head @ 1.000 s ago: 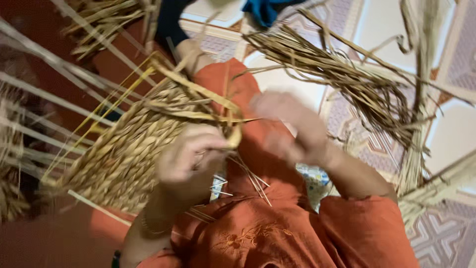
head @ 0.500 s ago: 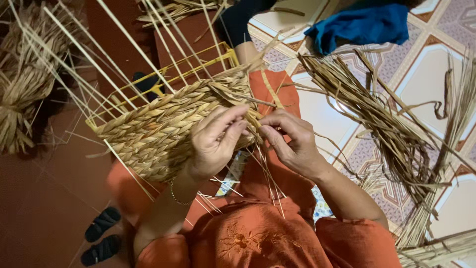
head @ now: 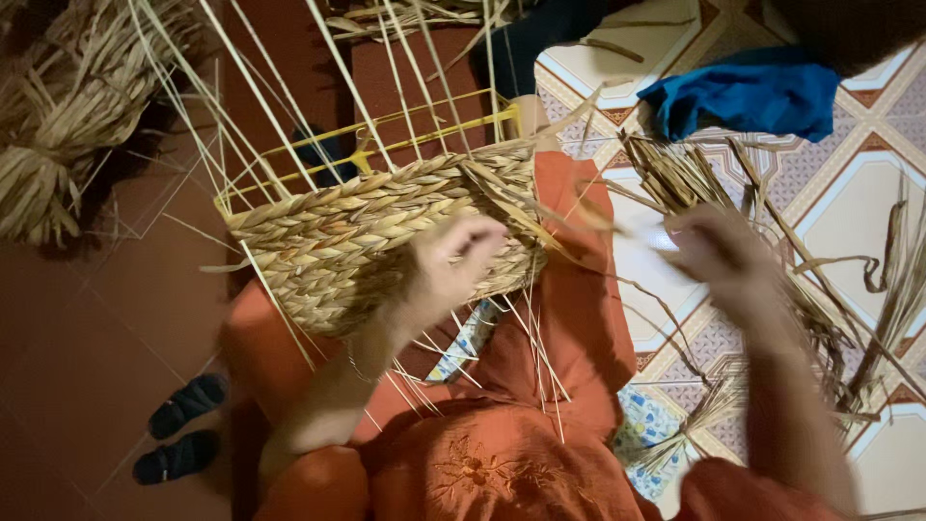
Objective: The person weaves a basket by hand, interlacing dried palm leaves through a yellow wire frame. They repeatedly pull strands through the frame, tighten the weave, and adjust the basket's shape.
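presently our left hand (head: 453, 265) presses curled fingers against the woven basket (head: 386, 232) on our lap, steadying its wall. our right hand (head: 719, 256), blurred, is out to the right of the basket, drawing a straw strand (head: 588, 217); finger state we cannot tell. weaving step, we judge; next calls for tucking the strand between the upright stakes (head: 289, 106).

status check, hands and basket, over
Left hand pressed on woven basket in lap. Right hand blurred, out over loose straw pile; grip unclear. Upright stakes unwoven above yellow frame.
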